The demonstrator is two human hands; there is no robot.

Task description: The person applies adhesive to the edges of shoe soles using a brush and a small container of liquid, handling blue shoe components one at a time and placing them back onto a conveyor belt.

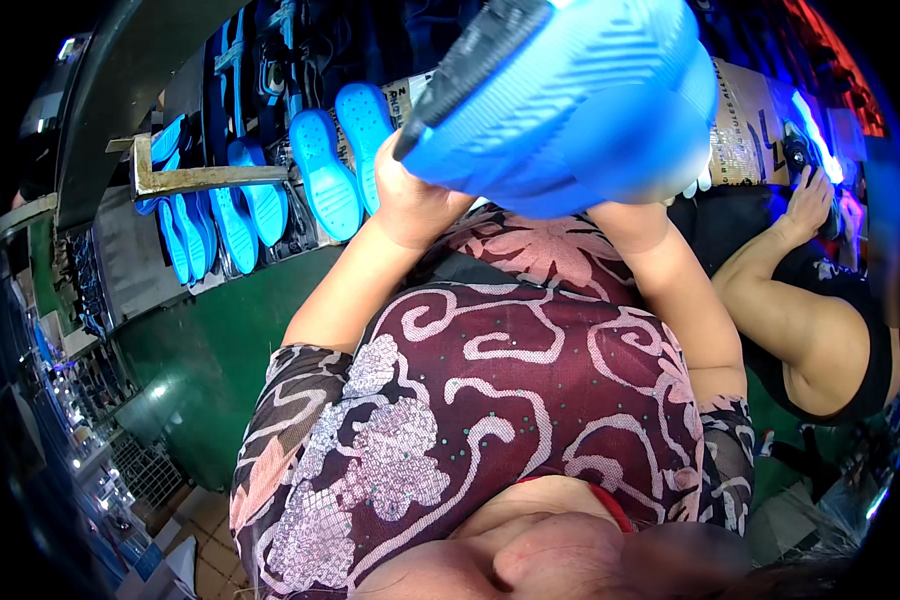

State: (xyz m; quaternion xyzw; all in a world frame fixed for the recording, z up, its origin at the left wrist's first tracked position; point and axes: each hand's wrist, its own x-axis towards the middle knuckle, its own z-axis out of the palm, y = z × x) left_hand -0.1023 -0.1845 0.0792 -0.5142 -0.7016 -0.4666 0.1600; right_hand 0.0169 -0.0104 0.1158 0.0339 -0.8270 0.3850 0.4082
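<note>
A bright blue shoe (570, 110) with a ridged side and a black part at its upper left fills the top middle, close up and partly blurred. My left hand (417, 200) is closed on its left end, the fingers mostly hidden behind it. From below right, my right hand (630, 222) grips the underside; the shoe covers most of that hand. Two blue soles (327, 175) lie side by side just left of my left hand, showing dotted and ribbed faces.
More blue soles (235, 230) lie in a row further left, near a worn metal bracket (210, 180). Brown cardboard (740, 120) lies behind the shoe. At right, a co-worker's hand (810, 205) touches a small dark item beside a bright light. The floor (200, 350) is green.
</note>
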